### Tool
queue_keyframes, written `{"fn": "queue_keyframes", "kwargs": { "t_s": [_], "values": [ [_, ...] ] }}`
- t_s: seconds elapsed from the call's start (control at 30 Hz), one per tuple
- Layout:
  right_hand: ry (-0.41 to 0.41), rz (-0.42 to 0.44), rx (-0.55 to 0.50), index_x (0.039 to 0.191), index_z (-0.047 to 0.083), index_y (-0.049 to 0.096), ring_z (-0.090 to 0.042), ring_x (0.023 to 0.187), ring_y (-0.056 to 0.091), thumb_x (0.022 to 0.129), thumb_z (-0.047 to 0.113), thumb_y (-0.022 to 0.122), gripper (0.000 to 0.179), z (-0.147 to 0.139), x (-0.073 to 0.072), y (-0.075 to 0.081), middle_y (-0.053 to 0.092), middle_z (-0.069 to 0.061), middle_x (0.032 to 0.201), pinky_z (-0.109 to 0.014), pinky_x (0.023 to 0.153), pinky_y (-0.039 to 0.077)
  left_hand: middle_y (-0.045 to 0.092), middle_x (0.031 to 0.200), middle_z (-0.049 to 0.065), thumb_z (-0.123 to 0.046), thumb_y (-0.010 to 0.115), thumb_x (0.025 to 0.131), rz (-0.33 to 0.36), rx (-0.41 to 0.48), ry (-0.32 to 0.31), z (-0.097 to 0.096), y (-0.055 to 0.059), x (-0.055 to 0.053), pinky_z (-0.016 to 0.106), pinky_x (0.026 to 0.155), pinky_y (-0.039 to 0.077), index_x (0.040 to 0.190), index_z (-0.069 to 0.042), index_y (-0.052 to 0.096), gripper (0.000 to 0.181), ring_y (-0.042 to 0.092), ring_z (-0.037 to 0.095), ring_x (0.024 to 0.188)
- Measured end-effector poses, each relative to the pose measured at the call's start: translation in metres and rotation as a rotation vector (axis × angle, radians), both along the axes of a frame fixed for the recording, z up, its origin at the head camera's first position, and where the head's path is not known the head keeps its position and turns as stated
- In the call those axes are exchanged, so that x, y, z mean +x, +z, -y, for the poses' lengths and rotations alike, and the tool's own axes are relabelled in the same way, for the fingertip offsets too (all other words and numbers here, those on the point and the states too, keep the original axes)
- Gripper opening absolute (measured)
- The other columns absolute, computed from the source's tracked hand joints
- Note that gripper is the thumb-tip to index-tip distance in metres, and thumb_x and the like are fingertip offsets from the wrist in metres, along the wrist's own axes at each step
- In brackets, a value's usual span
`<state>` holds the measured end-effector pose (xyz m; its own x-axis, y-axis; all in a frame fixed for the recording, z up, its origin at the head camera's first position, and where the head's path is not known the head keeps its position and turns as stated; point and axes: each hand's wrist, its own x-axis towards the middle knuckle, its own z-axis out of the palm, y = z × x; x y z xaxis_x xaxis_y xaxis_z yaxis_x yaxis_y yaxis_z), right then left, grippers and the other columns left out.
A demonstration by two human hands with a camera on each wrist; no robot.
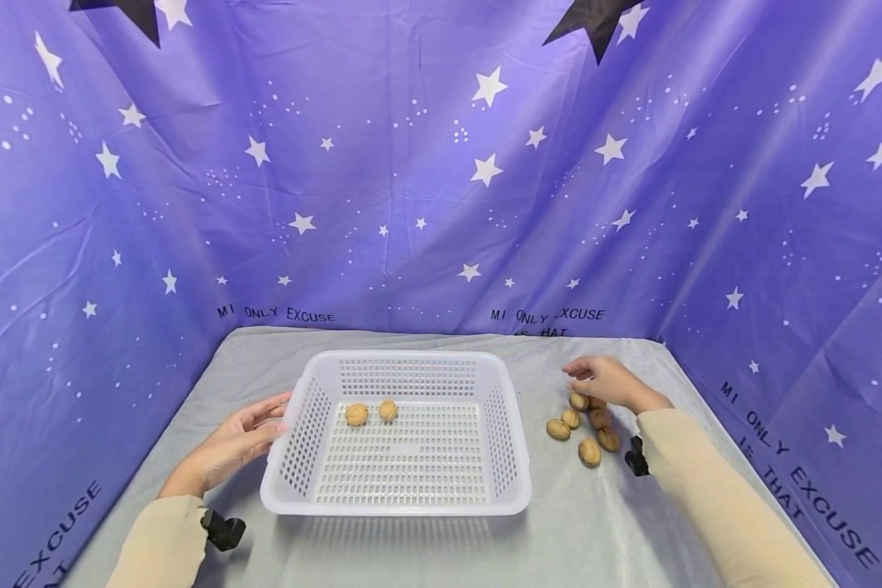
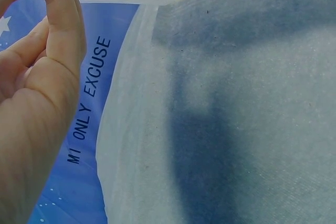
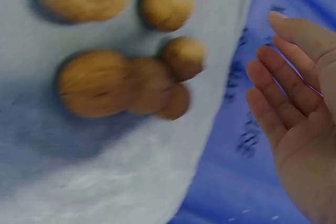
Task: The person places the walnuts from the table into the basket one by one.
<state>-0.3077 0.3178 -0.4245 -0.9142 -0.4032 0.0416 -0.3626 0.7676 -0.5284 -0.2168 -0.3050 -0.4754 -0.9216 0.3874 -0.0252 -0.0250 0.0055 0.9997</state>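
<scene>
Around you on three sides hangs a purple-blue curtain [image 1: 412, 188] with white stars and black lettering, its back panel rising just behind the gray cloth [image 1: 573, 531] on the table. The white basket [image 1: 397, 508] takes up the middle of the table, its perforated walls standing between your two hands; two walnuts [image 1: 356, 415] lie inside it, side by side toward the far left. Your left hand [image 1: 238, 437] is at the outside of the left wall, fingers loosely spread and lightly bent, thumb apart, seemingly touching the rim with no grip round it. Your right hand [image 1: 608, 380] is over the far end of the loose nuts [image 1: 590, 452], at least seven of them, bunched on the cloth to the right of the basket; its fingers are slightly curved, the palm exposed and holding nothing. A black clip [image 1: 224, 531] juts inward from your left cuff, and another black clip [image 1: 636, 457] on the right sits just beside the bunch. The cloth's right edge slants near your right forearm, and the back edge lies near the basket's far rim. A strip of cloth separates basket and bunch, with a broader stretch in front.
</scene>
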Motion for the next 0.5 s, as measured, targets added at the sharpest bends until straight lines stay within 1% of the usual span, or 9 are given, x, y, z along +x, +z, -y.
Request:
{"fn": "queue_keyframes", "kwargs": {
  "t_s": [0.17, 0.33, 0.5],
  "values": [
    [-0.035, 0.05, -0.008, 0.122, -0.011, 0.064, -0.037, 0.104, 0.065, 0.095, 0.015, 0.069, 0.038, -0.014, -0.002, -0.017, 0.067, -0.026, 0.116, -0.05, 0.09, 0.053, 0.051, 0.137, 0.015, -0.002, 0.054, 0.102, -0.009, 0.007, -0.003, 0.001, -0.001, 0.0, 0.034, 0.095, 0.053, 0.156, 0.005, 0.023, 0.062, 0.062, 0.018, 0.114],
    [-0.058, 0.119, 0.0, 0.125, -0.011, 0.063, -0.038, 0.105, 0.064, 0.094, 0.016, 0.07, 0.042, -0.021, -0.001, -0.026, 0.068, -0.024, 0.115, -0.052, 0.091, 0.052, 0.052, 0.136, 0.014, -0.001, 0.053, 0.102, -0.017, 0.006, -0.006, 0.001, -0.002, 0.0, 0.034, 0.095, 0.053, 0.155, 0.005, 0.024, 0.061, 0.062, 0.018, 0.114],
    [-0.059, 0.132, 0.031, 0.124, -0.009, 0.065, -0.036, 0.105, 0.064, 0.091, 0.016, 0.075, 0.043, -0.026, -0.003, -0.033, 0.069, -0.021, 0.115, -0.05, 0.09, 0.053, 0.051, 0.138, 0.016, -0.002, 0.054, 0.102, -0.015, -0.003, -0.01, 0.001, 0.0, 0.0, 0.034, 0.096, 0.053, 0.156, 0.004, 0.024, 0.062, 0.061, 0.02, 0.116]
  ]
}}
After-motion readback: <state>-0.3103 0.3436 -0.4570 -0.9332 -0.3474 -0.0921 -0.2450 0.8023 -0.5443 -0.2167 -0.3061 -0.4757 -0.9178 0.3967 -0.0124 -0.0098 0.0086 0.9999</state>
